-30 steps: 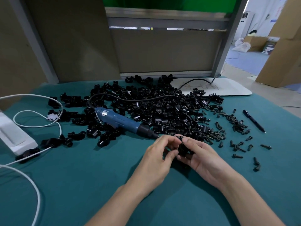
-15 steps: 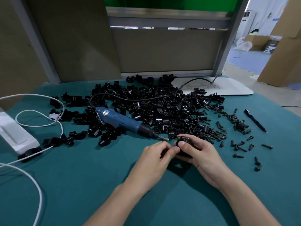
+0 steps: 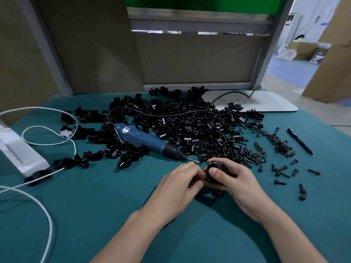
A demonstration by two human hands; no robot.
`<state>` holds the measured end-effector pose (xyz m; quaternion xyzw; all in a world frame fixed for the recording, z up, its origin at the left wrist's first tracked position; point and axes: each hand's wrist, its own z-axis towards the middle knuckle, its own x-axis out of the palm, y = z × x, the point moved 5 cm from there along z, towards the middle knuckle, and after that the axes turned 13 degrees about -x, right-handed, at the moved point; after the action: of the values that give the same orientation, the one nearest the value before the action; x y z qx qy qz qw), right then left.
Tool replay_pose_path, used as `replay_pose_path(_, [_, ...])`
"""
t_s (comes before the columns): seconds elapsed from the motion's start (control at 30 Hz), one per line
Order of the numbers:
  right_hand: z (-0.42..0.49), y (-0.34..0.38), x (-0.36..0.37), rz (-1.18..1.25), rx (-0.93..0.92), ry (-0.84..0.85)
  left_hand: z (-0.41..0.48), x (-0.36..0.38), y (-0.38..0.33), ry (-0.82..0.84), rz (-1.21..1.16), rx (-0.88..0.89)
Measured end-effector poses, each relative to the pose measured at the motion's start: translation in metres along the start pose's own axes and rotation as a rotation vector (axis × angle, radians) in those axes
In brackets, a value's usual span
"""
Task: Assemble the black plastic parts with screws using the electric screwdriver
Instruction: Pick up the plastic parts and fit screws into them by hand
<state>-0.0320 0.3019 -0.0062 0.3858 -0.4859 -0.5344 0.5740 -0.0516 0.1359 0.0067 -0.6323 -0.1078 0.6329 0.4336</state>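
Workpiece: a black plastic part [image 3: 214, 166], held over the front middle of the teal tablecloth [image 3: 95, 205] in my right hand [image 3: 240, 184], whose fingers wrap it with the thumb pressed on its face. My left hand [image 3: 179, 185] curls against the part's left side; I cannot tell whether it pinches anything. Just beyond the left knuckles lies the blue electric screwdriver [image 3: 146, 141], bit toward the hands. Behind spreads the pile of black parts [image 3: 190, 126], with loose screws [image 3: 280, 172] and a pen [image 3: 300, 141] to the right.

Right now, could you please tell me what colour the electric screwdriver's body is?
Blue body on the electric screwdriver, clearest in the head view.
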Motion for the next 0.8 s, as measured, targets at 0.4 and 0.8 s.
replay_pose_path(0.4, [-0.002,0.002,0.001,-0.218,-0.032,0.064,0.0,-0.003,-0.001,0.063,-0.02,-0.05])
replay_pose_path(0.8, [0.0,0.0,0.005,0.081,0.049,0.0,-0.006,-0.012,-0.011,-0.047,0.019,0.104])
